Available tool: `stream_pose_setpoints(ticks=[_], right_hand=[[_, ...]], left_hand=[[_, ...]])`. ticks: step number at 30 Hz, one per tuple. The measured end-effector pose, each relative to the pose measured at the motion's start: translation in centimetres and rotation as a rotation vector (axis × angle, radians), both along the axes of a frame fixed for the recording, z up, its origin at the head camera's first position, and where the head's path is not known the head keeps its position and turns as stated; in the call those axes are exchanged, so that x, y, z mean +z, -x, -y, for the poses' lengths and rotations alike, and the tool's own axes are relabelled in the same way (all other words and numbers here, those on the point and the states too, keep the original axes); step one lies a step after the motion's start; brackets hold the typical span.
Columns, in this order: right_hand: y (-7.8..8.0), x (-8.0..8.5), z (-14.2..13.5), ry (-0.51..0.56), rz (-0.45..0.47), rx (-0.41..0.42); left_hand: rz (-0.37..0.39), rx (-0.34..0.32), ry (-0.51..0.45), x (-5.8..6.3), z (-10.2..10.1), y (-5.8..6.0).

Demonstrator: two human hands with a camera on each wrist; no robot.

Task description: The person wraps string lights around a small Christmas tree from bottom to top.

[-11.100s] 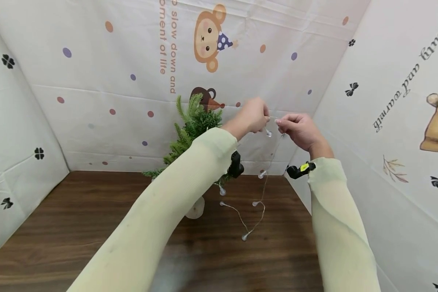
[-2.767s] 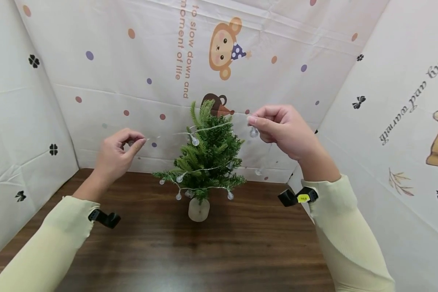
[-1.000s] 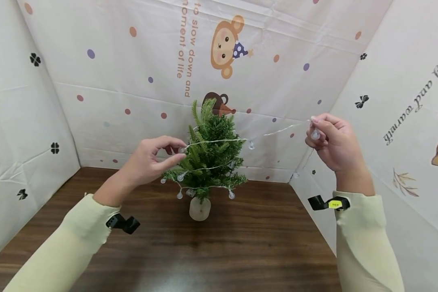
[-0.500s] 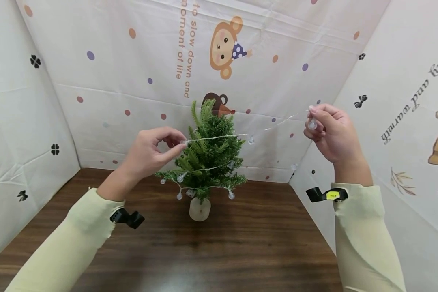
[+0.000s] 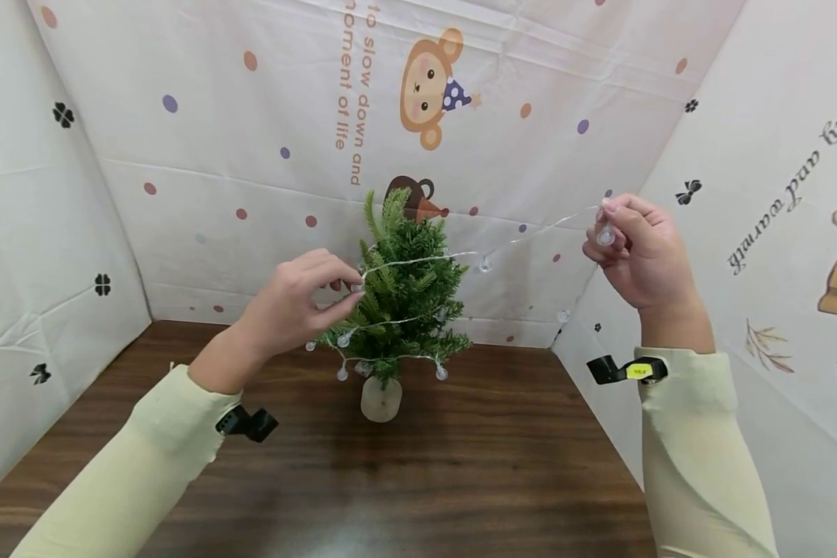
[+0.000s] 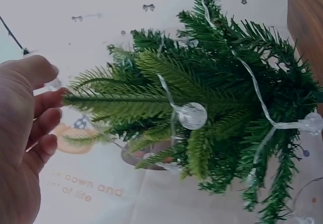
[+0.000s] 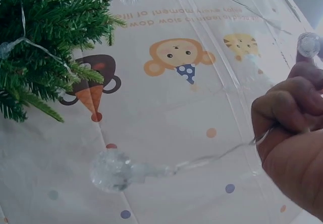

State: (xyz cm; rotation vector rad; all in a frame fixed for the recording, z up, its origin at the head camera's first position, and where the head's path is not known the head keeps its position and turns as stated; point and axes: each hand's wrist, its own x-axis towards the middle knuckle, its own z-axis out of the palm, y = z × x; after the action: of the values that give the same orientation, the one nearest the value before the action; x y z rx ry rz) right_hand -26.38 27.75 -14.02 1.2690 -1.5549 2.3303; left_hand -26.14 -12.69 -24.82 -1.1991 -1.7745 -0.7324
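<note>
A small artificial Christmas tree [image 5: 418, 298] stands upright on a pale round base [image 5: 380, 401]. String lights [image 5: 418, 261] with clear round bulbs wind around its lower and middle branches. At the tree's left side, the thumb and fingers of my left hand [image 5: 289, 306] pinch the string beside a bulb; in the left wrist view this hand [image 6: 22, 128] is close to a branch tip. Up at the right, my right hand [image 5: 638, 252] pinches the wire, with a bulb [image 5: 605, 235] just under its fingertips. Between the hands the wire crosses the tree's front, carrying another bulb [image 5: 485, 264].
The tree rests on a dark wooden table [image 5: 390, 480]. A printed white cloth [image 5: 216, 139] hangs behind it, with further white walls at left and right. From my right hand a loose tail of lights hangs, with a bulb [image 5: 563, 316] near the right wall.
Earlier the left hand was out left of the tree; it has come in to the tree's left side. My right hand has moved farther right, drawing the string across the front.
</note>
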Motion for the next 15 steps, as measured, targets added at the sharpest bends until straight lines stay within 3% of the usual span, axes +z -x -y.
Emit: stream_pose_setpoints(ticks=[4, 7, 10, 15], right_hand=[[0.0, 0.0, 0.0, 0.067, -0.02, 0.116], [0.1, -0.1, -0.2, 0.065, -0.028, 0.143], [0.4, -0.6, -0.5, 0.008, -0.042, 0.058], [1.5, -1.5, -1.1, -0.106, -0.004, -0.174]], left_hand=[[-0.035, -0.046, -0.045, -0.5, 0.2, 0.3], [-0.06, -0.078, -0.021, -0.7, 0.1, 0.4], [-0.077, -0.053, 0.074, -0.5, -0.1, 0.4], [-0.127, 0.034, 0.26, 0.1, -0.8, 0.4]])
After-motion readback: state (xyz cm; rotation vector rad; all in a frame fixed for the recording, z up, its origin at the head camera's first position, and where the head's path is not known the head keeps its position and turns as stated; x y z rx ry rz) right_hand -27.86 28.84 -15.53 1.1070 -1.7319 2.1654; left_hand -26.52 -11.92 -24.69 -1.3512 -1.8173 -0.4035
